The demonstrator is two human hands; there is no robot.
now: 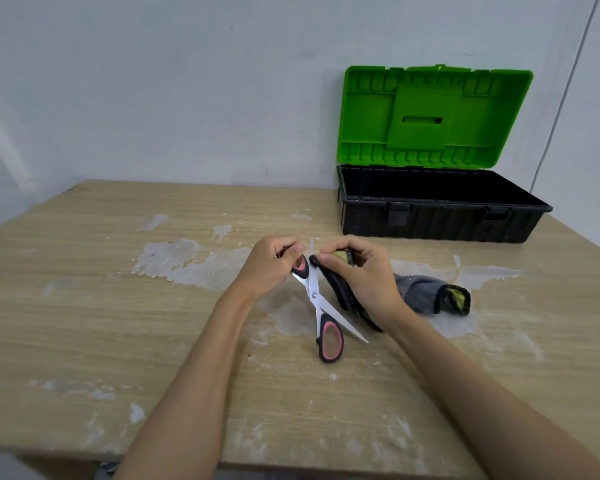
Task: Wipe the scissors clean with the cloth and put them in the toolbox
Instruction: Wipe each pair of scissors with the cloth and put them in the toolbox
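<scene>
The opened scissors (315,296) are held by 1 handle in the left hand (269,268) while the cloth (420,292) is pinched against a blade by the right hand (364,271) above the desk (84,306).

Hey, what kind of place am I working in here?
Probably a plain workroom or makeshift bench: a worn wooden table with peeling veneer, an open black toolbox with a green lid, and a bare white wall.

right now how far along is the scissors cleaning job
Done: the toolbox already stands open, green lid up, at the back right of the table. In hand: the left hand grips one handle of the opened scissors, while the right hand pinches the cloth against the upper blade, so wiping is underway. Left: finishing the wipe, then placing the scissors in the toolbox.
</scene>
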